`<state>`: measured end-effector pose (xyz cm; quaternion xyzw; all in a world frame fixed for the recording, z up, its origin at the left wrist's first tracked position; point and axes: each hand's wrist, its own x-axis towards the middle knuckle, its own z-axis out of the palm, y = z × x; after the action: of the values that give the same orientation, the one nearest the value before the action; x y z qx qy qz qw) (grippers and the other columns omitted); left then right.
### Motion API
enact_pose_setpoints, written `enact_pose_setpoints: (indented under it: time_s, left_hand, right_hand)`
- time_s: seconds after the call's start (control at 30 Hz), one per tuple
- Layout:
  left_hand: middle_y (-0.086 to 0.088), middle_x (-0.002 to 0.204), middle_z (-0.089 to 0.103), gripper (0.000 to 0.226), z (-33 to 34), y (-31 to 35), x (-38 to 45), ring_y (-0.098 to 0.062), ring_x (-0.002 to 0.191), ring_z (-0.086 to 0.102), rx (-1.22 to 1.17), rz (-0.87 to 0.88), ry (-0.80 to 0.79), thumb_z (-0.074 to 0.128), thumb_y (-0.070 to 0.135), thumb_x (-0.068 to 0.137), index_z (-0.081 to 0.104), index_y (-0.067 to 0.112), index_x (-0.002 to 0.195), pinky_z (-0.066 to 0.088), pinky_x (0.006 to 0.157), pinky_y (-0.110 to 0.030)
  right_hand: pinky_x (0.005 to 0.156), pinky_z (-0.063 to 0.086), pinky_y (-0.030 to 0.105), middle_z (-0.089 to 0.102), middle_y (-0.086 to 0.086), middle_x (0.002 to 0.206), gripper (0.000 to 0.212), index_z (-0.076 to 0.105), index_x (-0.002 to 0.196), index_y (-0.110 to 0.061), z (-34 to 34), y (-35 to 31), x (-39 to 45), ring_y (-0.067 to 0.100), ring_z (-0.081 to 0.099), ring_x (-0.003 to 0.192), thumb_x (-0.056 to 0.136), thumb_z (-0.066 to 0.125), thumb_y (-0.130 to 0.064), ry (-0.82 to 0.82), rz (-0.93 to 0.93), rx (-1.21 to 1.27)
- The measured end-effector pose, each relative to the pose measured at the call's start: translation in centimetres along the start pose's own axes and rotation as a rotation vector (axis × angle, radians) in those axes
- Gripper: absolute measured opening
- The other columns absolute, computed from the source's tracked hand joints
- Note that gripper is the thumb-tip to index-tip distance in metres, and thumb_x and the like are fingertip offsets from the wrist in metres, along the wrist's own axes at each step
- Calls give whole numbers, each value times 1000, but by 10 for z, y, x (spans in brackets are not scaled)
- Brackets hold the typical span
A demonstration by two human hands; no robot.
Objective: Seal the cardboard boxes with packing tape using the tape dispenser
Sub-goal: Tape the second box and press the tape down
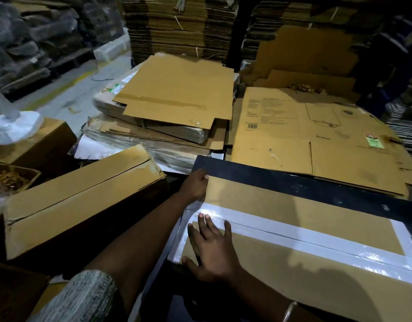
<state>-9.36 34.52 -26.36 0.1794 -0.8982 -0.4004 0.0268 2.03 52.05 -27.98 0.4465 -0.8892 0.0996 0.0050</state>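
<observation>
A flat cardboard box [305, 219] lies in front of me on a black surface [293, 182]. A wide strip of glossy white tape [293, 231] runs along its centre seam, with more tape down its left and right edges. My right hand [212, 252] lies flat on the box's left end, with straight fingers pressing the tape. My left hand [195, 184] holds the box's far left corner, fingers curled over the edge. No tape dispenser is in view.
A long closed carton [79, 196] lies to the left, touching my left forearm. Stacks of flattened cardboard [177, 98] and a printed flat sheet [305, 135] lie beyond. Tall cardboard piles [177, 26] line the back. A white plastic bundle [14, 126] sits far left.
</observation>
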Motion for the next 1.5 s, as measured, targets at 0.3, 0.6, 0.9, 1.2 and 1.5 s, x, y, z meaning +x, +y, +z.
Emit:
enact_pose_setpoints:
  time_s: [0.3, 0.6, 0.9, 1.2, 1.5]
  left_hand:
    - [-13, 121, 69, 31, -12, -21, -8, -30, 111, 63, 87, 77, 83, 50, 24, 101, 69, 12, 123, 43, 87, -29]
    - [-13, 96, 75, 31, -23, -37, -80, -33, 92, 69, 106, 13, 258, 58, 37, 95, 77, 14, 105, 48, 74, -31]
    - [-4, 60, 64, 41, 0, -27, -173, -24, 66, 66, 29, -75, 165, 59, 48, 83, 61, 11, 66, 51, 62, -34]
    - [9, 42, 54, 36, 55, 17, -215, 1, 44, 54, 24, 8, -283, 73, 31, 74, 55, 15, 48, 42, 49, -18]
    - [3, 119, 59, 74, 97, 99, -177, -22, 103, 61, 53, 73, -391, 73, 52, 76, 37, 30, 136, 48, 86, -32]
  right_hand:
    - [112, 19, 69, 39, 13, 156, 66, 49, 143, -24, -4, 8, -4, 28, 34, 147, 87, 44, -57, 3, -28, 161]
    - [116, 33, 42, 58, 0, 142, 42, 63, 130, -18, -14, 42, -38, 10, 49, 135, 90, 56, -29, 53, -135, 376]
    - [71, 58, 35, 64, -2, 128, 15, 69, 103, -22, -32, 119, -99, 19, 62, 114, 89, 65, -21, 383, 188, 212]
    - [87, 53, 39, 67, 0, 128, 26, 71, 117, -29, -58, 192, -173, 24, 64, 113, 94, 59, -30, 309, 380, 50]
    - [117, 27, 55, 24, 12, 160, 58, 45, 138, -59, -57, 171, -221, 38, 26, 146, 83, 36, -77, 168, 994, 226]
